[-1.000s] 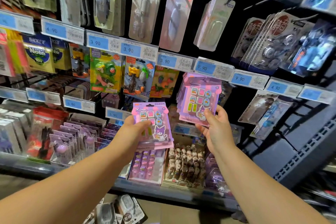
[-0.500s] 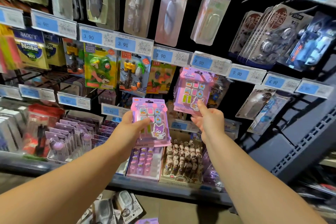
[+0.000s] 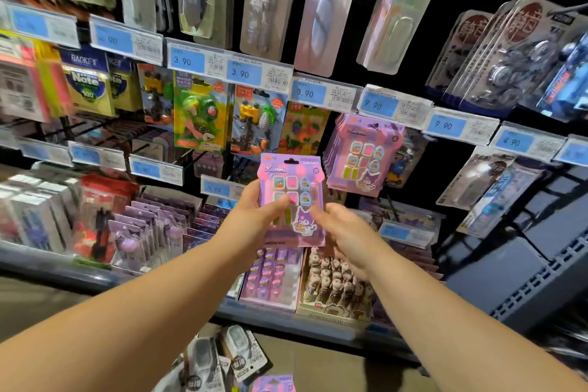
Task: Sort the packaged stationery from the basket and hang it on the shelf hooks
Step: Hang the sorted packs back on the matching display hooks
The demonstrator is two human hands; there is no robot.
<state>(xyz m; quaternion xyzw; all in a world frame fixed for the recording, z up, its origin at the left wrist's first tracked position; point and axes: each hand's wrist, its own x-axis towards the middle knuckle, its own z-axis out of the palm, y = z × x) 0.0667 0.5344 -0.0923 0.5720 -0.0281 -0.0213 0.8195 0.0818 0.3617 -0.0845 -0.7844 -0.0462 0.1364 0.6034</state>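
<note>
Hands first: the left hand [image 3: 254, 216] grips one pink-and-purple Kuromi pack [image 3: 291, 197] by its left edge, with the thumb across the front and the fingers behind. The right hand [image 3: 345, 232] is just beside the pack's lower right edge with its fingers loosely stretched toward it. It's holding nothing, and it's too blurry to tell if the fingertips actually touch.

So that's one pack in hand, held in front of the shelf at mid height, between the two forearms. It stands pretty much upright with its long axis vertical, the hang-hole end on top and the printed face toward the camera.

Far left on the shelf there are yellow Note pads [image 3: 86, 86]. Next come three toy eraser packs side by side: a green one [image 3: 199, 114], one with a yellow figure [image 3: 257, 124] and a fruit one [image 3: 302, 130]. Three 3.90 price tags [image 3: 186, 60] run above them.

Right of the held pack, a stack of matching Kuromi packs [image 3: 362, 156] hangs from a hook under a 9.90 tag [image 3: 378, 104]. There are several, also long axis vertical, but I can't count them exactly. A second 9.90 tag [image 3: 445, 126] sits further right, below a bunch of grey blister packs [image 3: 506, 54].

At the bottom, a few more loose packs [image 3: 222, 356] lie below the shelf.
</note>
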